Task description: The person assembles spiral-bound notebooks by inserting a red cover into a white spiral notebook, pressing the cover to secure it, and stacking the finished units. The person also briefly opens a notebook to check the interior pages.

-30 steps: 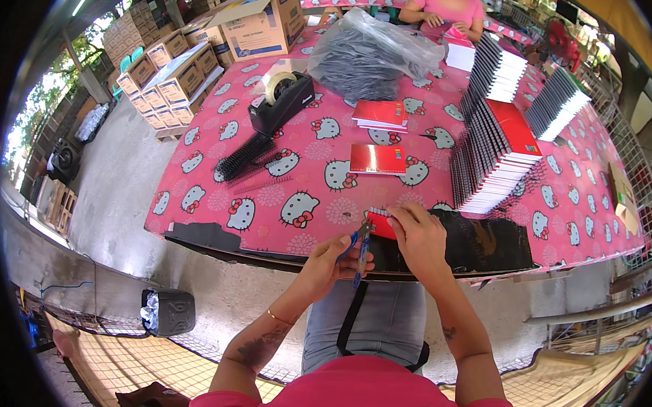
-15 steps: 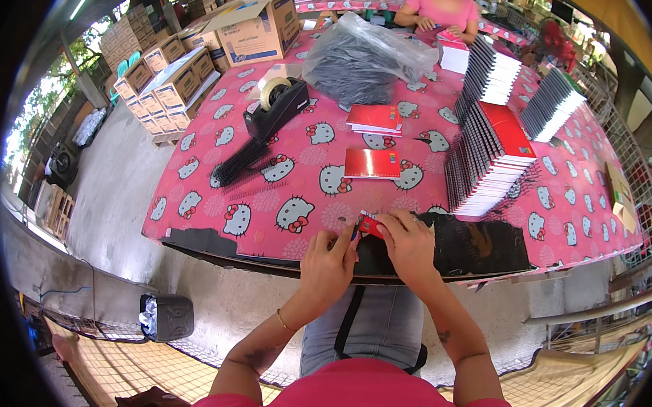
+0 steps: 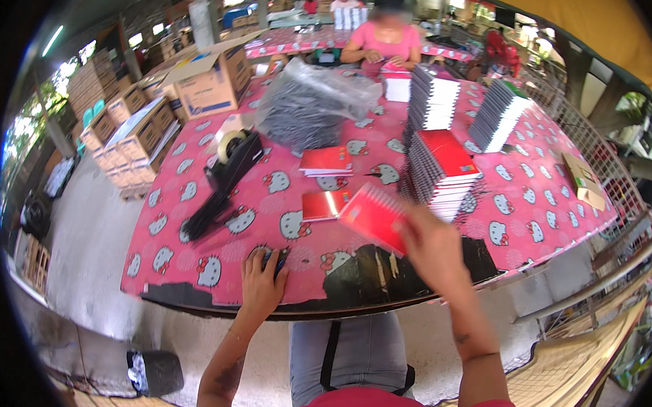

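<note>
My right hand (image 3: 433,248) grips a red spiral notebook (image 3: 375,216) by its right end, raised over the table and blurred by motion. My left hand (image 3: 263,281) rests low on the table near the front edge, fingers curled over a small dark tool (image 3: 280,263) whose kind I cannot make out. Just left of the held notebook lies a red notebook (image 3: 320,205), with more red notebooks (image 3: 326,161) behind it. To the right stands a tall stack of red notebooks (image 3: 448,154), their black coils facing left.
Left on the pink table cover (image 3: 166,229) are a tape dispenser (image 3: 235,156) and loose black coils (image 3: 207,216). A clear bag of black coils (image 3: 304,115) sits behind. Farther back are more notebook stacks (image 3: 499,115), an open carton (image 3: 211,82) and a co-worker (image 3: 384,42).
My hands have parted. The right has lifted the red notebook up from the front edge, toward the stack; the left has moved left with the small tool. The view has tilted up.
</note>
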A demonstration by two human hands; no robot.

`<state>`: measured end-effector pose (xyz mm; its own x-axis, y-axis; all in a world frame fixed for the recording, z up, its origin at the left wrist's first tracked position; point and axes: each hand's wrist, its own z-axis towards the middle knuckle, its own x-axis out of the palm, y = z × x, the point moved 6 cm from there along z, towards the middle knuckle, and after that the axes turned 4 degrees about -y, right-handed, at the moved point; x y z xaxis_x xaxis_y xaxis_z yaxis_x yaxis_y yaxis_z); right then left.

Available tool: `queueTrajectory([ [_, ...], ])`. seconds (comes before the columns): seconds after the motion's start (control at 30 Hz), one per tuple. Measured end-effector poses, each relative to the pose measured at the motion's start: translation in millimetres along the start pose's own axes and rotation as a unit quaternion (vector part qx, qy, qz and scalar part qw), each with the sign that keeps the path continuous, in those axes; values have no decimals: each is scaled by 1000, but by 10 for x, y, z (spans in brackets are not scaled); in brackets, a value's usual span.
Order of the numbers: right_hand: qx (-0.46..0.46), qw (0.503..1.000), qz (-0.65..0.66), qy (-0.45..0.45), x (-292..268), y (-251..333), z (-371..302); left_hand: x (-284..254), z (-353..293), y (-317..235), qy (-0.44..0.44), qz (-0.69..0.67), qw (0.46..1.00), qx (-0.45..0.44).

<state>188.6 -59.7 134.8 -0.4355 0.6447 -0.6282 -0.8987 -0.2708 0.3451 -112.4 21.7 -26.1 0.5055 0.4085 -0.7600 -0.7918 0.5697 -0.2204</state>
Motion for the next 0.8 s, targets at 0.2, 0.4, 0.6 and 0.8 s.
queueTrajectory([
  [0.2, 146, 978, 76, -129, -887, -1162, 922, 49, 1, -59, 11, -6, 1000, -2],
  [0.4, 205, 964, -169, 10, -597, -1594, 1004, -2, 16, -67, 9, 5, 1000, -24],
  [0.6, 109, 962, -239, -71, -655, -1121, 937, -41, 761, -349, -95, -72, 991, 68],
  [0.8, -49, 989, -51, -132, -576, -56, 390, 1083, 1356, -357, 83, -103, 970, 202],
])
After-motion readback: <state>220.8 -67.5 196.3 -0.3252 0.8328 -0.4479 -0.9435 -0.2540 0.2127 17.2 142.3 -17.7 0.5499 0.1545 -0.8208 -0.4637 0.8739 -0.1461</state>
